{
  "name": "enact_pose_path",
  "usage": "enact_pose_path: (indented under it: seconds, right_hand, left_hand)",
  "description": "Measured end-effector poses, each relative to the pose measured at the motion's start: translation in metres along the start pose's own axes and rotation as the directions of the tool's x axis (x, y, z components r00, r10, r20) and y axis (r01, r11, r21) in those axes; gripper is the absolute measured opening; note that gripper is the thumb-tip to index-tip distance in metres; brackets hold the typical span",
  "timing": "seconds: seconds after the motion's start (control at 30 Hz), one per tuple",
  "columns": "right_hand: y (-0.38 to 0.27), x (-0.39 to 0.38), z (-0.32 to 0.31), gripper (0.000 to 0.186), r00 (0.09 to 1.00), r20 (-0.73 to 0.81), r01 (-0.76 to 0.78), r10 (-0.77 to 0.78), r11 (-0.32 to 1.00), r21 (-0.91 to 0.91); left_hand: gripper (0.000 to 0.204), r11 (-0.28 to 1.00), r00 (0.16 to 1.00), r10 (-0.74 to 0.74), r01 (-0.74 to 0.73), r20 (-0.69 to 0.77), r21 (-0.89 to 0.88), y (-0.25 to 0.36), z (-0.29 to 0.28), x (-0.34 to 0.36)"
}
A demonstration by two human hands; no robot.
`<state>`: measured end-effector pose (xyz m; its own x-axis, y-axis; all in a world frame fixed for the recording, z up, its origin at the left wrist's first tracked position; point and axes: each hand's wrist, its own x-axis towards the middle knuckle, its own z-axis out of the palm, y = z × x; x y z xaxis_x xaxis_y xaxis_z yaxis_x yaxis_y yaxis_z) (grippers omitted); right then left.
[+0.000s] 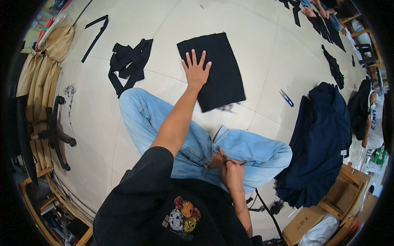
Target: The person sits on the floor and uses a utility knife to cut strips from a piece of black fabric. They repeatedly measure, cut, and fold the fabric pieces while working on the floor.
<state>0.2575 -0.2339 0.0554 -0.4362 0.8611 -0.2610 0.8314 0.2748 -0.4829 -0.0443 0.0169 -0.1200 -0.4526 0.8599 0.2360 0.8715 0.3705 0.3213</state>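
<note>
Left hand (196, 69) spread flat on black cloth panel (213, 70).
Right hand (232, 172) curled by knee, grip unclear; cardboard box (301, 227), contents hidden.

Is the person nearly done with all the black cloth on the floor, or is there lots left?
One black cloth piece already lies smooth and flat on the floor. The left hand is pressing on it with open fingers, while the right hand rests by the jeans. Plenty looks left: a heap of black strips, a dark blue pile, and scissors lying untouched.
</note>
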Motion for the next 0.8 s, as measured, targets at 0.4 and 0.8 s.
enact_pose_path:
  seconds: [0.4,0.8]
  right_hand:
    - [0.001,-0.104,-0.053,0.072,0.979,0.201,-0.003,0.027,0.993,-0.118]
    - [0.041,-0.212,-0.098,0.061,0.94,0.333,-0.05,0.069,0.997,-0.066]
  left_hand:
    - [0.058,1.0,1.0,0.009,-0.009,-0.002,-0.005,0.006,-0.001,0.006]
    - [0.061,1.0,1.0,0.007,-0.007,0.005,-0.019,0.0,-0.001,0.005]
